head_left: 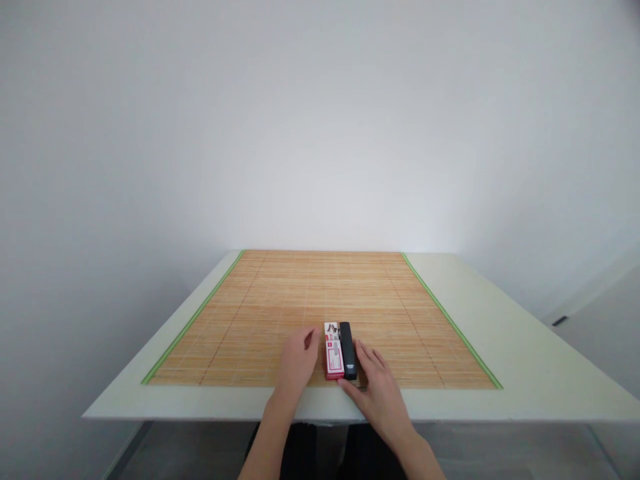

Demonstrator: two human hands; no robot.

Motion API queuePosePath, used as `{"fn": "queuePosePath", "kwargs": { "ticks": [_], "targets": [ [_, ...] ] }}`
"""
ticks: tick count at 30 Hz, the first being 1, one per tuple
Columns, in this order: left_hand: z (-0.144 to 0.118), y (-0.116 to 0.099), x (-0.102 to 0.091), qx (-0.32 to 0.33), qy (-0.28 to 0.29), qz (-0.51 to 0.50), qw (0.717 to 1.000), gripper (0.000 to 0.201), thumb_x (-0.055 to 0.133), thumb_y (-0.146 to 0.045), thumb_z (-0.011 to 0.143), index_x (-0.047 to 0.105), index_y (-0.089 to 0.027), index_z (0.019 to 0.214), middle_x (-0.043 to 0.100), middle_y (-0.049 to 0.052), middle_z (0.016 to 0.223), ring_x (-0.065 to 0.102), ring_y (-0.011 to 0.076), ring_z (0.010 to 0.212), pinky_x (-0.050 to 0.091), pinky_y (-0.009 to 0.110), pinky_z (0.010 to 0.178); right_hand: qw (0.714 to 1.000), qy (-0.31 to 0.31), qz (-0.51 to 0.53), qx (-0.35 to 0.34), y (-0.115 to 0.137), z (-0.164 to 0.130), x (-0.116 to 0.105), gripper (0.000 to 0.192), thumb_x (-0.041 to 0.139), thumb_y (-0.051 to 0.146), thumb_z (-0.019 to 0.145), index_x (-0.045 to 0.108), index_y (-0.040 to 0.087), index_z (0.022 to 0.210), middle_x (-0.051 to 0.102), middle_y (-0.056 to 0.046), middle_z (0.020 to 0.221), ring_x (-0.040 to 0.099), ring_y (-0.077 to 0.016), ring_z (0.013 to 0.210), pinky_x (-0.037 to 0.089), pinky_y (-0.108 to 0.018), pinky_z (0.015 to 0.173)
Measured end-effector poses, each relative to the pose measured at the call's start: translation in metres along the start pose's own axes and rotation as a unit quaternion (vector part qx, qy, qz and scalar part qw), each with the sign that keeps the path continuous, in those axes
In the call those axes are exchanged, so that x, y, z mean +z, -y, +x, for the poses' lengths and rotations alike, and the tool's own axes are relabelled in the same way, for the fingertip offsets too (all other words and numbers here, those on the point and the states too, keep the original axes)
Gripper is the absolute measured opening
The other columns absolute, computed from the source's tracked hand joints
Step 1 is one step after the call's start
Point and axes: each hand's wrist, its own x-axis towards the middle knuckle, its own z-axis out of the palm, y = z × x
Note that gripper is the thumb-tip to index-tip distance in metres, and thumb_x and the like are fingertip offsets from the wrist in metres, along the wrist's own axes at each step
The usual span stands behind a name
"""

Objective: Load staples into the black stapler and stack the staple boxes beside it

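A black stapler point(348, 353) lies lengthwise on the bamboo mat point(280, 287), pointing away from me. Along its left side sits a small red-and-white carton point(335, 360), and a small white box with a printed picture point(331, 331) is at the carton's far end. My right hand point(376, 387) is open beside the stapler, fingers stretched along its right side and thumb by the near ends of stapler and carton. Just left of the carton, my left hand point(299, 357) has its fingers curled in, with nothing seen in them. A small gap separates it from the carton.
The mat has green edging point(450, 319) on both sides and lies on a white table point(520, 360). The table's front edge is close to my forearms. A pale wall point(320, 133) stands behind, and a small dark object point(560, 321) shows at the right.
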Motion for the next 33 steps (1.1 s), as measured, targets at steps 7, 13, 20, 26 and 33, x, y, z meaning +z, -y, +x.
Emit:
{"fn": "queuePosePath", "kwargs": {
  "ticks": [7,13,20,26,33],
  "targets": [
    [-0.039,0.018,-0.022,0.143,0.159,0.115,0.97,0.093,0.074,-0.042,0.085,0.024,-0.03,0.164,0.031,0.005,0.168,0.026,0.0272,0.156,0.019,0.051,0.13,1.0,-0.022,0.017,-0.001,0.01,-0.011,0.008,0.072,0.063,0.041,0.097,0.035,0.025,0.161,0.051,-0.011,0.155,0.051,-0.0316,0.141,0.035,-0.058,0.123],
    [-0.028,0.015,-0.02,0.161,0.195,0.127,0.959,0.089,0.072,-0.053,0.088,0.024,-0.04,0.162,0.032,0.0,0.167,0.031,0.0238,0.155,0.013,0.052,0.131,1.0,-0.02,0.019,0.011,0.017,-0.009,0.011,0.065,0.062,0.035,0.096,0.041,0.025,0.157,0.053,-0.011,0.154,0.054,-0.0315,0.139,0.035,-0.06,0.122],
    [-0.022,0.018,-0.03,0.128,0.235,0.097,0.959,0.085,0.074,-0.053,0.086,0.031,-0.043,0.159,0.032,-0.005,0.166,0.029,0.0247,0.155,0.014,0.05,0.131,1.0,-0.016,0.016,0.01,0.015,-0.009,0.011,0.065,0.063,0.037,0.096,0.041,0.025,0.157,0.053,-0.011,0.154,0.053,-0.0316,0.14,0.033,-0.061,0.123],
    [-0.017,0.014,-0.031,0.086,0.24,0.101,0.962,0.085,0.078,-0.053,0.08,0.039,-0.042,0.156,0.038,-0.007,0.163,0.028,0.0301,0.155,0.017,0.052,0.13,1.0,0.016,0.018,0.012,0.014,-0.008,0.004,0.063,0.063,0.038,0.097,0.043,0.026,0.155,0.051,-0.012,0.155,0.05,-0.0308,0.143,0.028,-0.063,0.124],
    [-0.014,-0.012,0.021,0.117,0.205,0.104,0.966,0.088,0.081,-0.048,0.077,0.043,-0.042,0.155,0.048,-0.004,0.157,0.045,0.0365,0.146,0.033,0.055,0.123,0.998,0.051,0.034,0.017,-0.028,-0.005,-0.038,0.063,0.063,0.037,0.096,0.043,0.03,0.156,0.053,-0.008,0.154,0.05,-0.0289,0.142,0.021,-0.063,0.127]
  ]
}}
